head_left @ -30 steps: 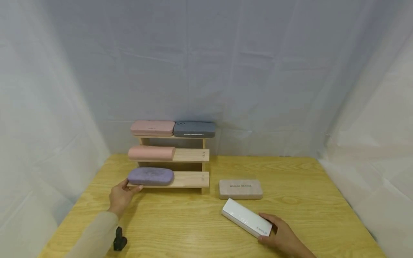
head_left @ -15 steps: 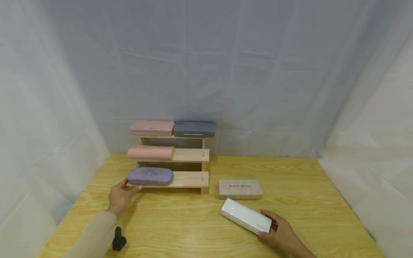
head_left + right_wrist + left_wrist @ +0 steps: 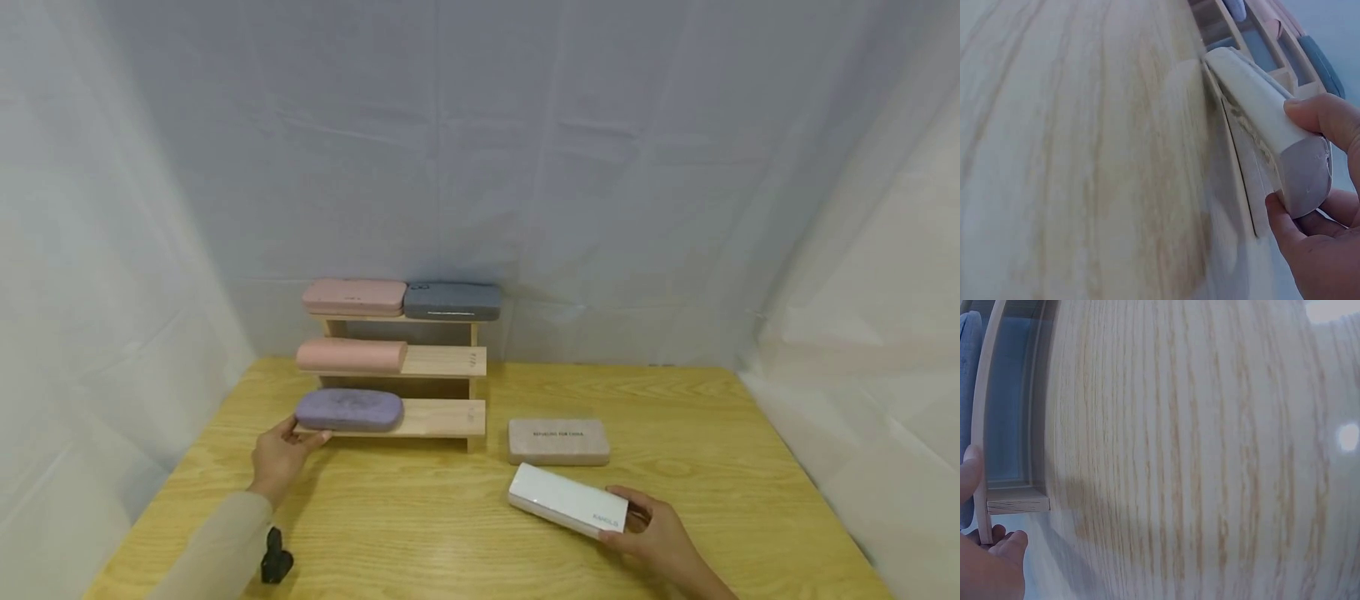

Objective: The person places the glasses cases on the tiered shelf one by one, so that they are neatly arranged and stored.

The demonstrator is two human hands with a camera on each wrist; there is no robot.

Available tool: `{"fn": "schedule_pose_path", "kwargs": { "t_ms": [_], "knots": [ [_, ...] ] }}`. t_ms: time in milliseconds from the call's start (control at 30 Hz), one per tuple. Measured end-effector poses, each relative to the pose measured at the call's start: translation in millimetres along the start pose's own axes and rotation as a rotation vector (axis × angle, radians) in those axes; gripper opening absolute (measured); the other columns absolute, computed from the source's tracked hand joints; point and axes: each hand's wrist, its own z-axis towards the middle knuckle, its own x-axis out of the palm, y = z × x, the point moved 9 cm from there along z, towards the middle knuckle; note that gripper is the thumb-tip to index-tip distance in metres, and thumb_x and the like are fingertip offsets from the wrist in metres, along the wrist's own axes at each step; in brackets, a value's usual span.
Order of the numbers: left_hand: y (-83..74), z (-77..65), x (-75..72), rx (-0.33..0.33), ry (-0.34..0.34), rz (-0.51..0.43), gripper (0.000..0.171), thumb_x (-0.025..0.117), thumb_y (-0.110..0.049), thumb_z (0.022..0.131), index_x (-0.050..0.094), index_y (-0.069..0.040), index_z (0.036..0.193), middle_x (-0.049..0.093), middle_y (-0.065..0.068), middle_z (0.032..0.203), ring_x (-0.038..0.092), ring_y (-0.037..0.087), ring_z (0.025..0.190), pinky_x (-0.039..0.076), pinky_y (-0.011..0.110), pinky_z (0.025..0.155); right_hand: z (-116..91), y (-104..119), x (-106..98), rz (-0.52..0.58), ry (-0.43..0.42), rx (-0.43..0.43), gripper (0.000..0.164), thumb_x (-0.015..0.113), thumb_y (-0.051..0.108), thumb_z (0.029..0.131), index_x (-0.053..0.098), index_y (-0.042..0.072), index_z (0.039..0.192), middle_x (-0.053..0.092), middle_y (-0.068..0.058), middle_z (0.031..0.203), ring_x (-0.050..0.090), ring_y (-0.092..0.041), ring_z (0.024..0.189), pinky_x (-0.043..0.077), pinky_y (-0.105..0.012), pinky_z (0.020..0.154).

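My right hand (image 3: 656,533) grips the right end of a white glasses case (image 3: 567,500). The right wrist view shows the thumb on top of the white case (image 3: 1260,94) and fingers underneath, with the case held at a slant. My left hand (image 3: 283,458) holds the left end of the bottom shelf of a three-step wooden rack (image 3: 442,417). In the left wrist view the shelf board (image 3: 982,412) runs between thumb and fingers. A purple glasses case (image 3: 350,410) lies on that shelf, right beside the left fingers. A beige glasses case (image 3: 558,442) with lettering lies behind the white one.
On the middle shelf sits a salmon-pink glasses case (image 3: 352,356) at the left. A pink case (image 3: 355,297) and a grey-blue case (image 3: 452,301) stand side by side on top. A small black object (image 3: 276,557) lies by the left sleeve. White sheeting surrounds the wooden table (image 3: 420,533).
The white case has shifted slightly left and turned a little nearer to level, moved by my right hand. My left hand and the rack have stayed in place.
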Motion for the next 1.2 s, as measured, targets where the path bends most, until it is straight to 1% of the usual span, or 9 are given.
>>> {"fn": "schedule_pose_path", "kwargs": {
  "t_ms": [100, 200, 400, 600, 767, 900, 1000, 1067, 1200],
  "knots": [
    [0.8, 0.1, 0.4, -0.004, 0.002, 0.000, 0.086, 0.070, -0.034, 0.088, 0.024, 0.009, 0.146, 0.045, 0.032, 0.137, 0.049, 0.033, 0.115, 0.047, 0.034, 0.085, 3.4, 0.5, 0.6, 0.028, -0.012, 0.019, 0.070, 0.084, 0.009, 0.072, 0.052, -0.010, 0.130, 0.052, -0.029, 0.131, 0.055, -0.035, 0.118, 0.050, -0.025, 0.091],
    [1.7, 0.1, 0.6, -0.006, 0.002, -0.002, 0.085, 0.069, -0.033, 0.089, 0.023, 0.009, 0.147, 0.044, 0.032, 0.138, 0.048, 0.032, 0.116, 0.046, 0.035, 0.086, 9.0, 4.5, 3.6, 0.056, -0.004, 0.014, 0.070, 0.085, 0.011, 0.072, 0.052, -0.009, 0.131, 0.052, -0.028, 0.132, 0.053, -0.036, 0.120, 0.048, -0.025, 0.092],
    [3.7, 0.6, 0.2, 0.006, -0.004, 0.009, 0.087, 0.070, -0.037, 0.087, 0.026, 0.010, 0.145, 0.050, 0.031, 0.131, 0.051, 0.032, 0.111, 0.046, 0.028, 0.079, 18.9, 22.9, 13.1, 0.092, 0.026, -0.068, 0.067, 0.084, 0.008, 0.072, 0.053, -0.009, 0.130, 0.052, -0.028, 0.131, 0.053, -0.036, 0.119, 0.048, -0.025, 0.092],
    [4.4, 0.3, 0.8, 0.002, 0.004, 0.003, 0.087, 0.070, -0.036, 0.088, 0.025, 0.010, 0.146, 0.048, 0.031, 0.134, 0.049, 0.033, 0.115, 0.046, 0.035, 0.084, 29.6, 37.7, 20.2, 0.131, 0.027, -0.080, 0.067, 0.083, 0.007, 0.073, 0.054, -0.004, 0.132, 0.050, -0.025, 0.134, 0.051, -0.032, 0.121, 0.046, -0.023, 0.094],
    [1.4, 0.5, 0.5, 0.009, -0.016, 0.009, 0.085, 0.071, -0.035, 0.087, 0.027, 0.010, 0.145, 0.052, 0.031, 0.130, 0.051, 0.032, 0.112, 0.047, 0.034, 0.083, 40.0, 53.9, 24.6, 0.151, 0.069, -0.128, 0.068, 0.080, 0.004, 0.076, 0.049, -0.008, 0.135, 0.048, -0.026, 0.135, 0.049, -0.036, 0.123, 0.044, -0.024, 0.098],
    [1.0, 1.6, 1.6, 0.014, -0.023, 0.014, 0.087, 0.072, -0.035, 0.086, 0.027, 0.011, 0.145, 0.052, 0.031, 0.130, 0.051, 0.033, 0.110, 0.047, 0.035, 0.083, 49.8, 65.5, 25.9, 0.168, 0.092, -0.140, 0.067, 0.079, 0.003, 0.077, 0.048, -0.008, 0.135, 0.048, -0.027, 0.135, 0.052, -0.036, 0.121, 0.048, -0.025, 0.093],
    [1.4, 2.2, 2.5, 0.013, -0.024, 0.012, 0.086, 0.072, -0.035, 0.086, 0.027, 0.010, 0.145, 0.051, 0.031, 0.130, 0.051, 0.033, 0.111, 0.047, 0.036, 0.084, 57.2, 74.6, 26.4, 0.176, 0.094, -0.159, 0.066, 0.078, 0.001, 0.077, 0.048, -0.009, 0.135, 0.049, -0.028, 0.132, 0.055, -0.032, 0.116, 0.050, -0.024, 0.089],
    [1.0, 2.3, 2.9, 0.016, -0.021, 0.008, 0.086, 0.072, -0.034, 0.087, 0.027, 0.010, 0.145, 0.051, 0.032, 0.131, 0.051, 0.033, 0.111, 0.047, 0.036, 0.084, 61.6, 80.2, 26.9, 0.163, 0.090, -0.179, 0.065, 0.078, 0.001, 0.077, 0.049, -0.009, 0.134, 0.051, -0.028, 0.129, 0.055, -0.029, 0.114, 0.050, -0.023, 0.089],
    [0.1, 2.1, 2.6, 0.015, -0.019, 0.008, 0.086, 0.072, -0.034, 0.087, 0.026, 0.010, 0.145, 0.050, 0.032, 0.132, 0.051, 0.033, 0.111, 0.047, 0.035, 0.084, 70.3, 85.0, 29.8, 0.159, 0.076, -0.165, 0.065, 0.079, 0.003, 0.076, 0.050, -0.007, 0.133, 0.051, -0.025, 0.129, 0.055, -0.028, 0.115, 0.049, -0.022, 0.088]
  ]
}}
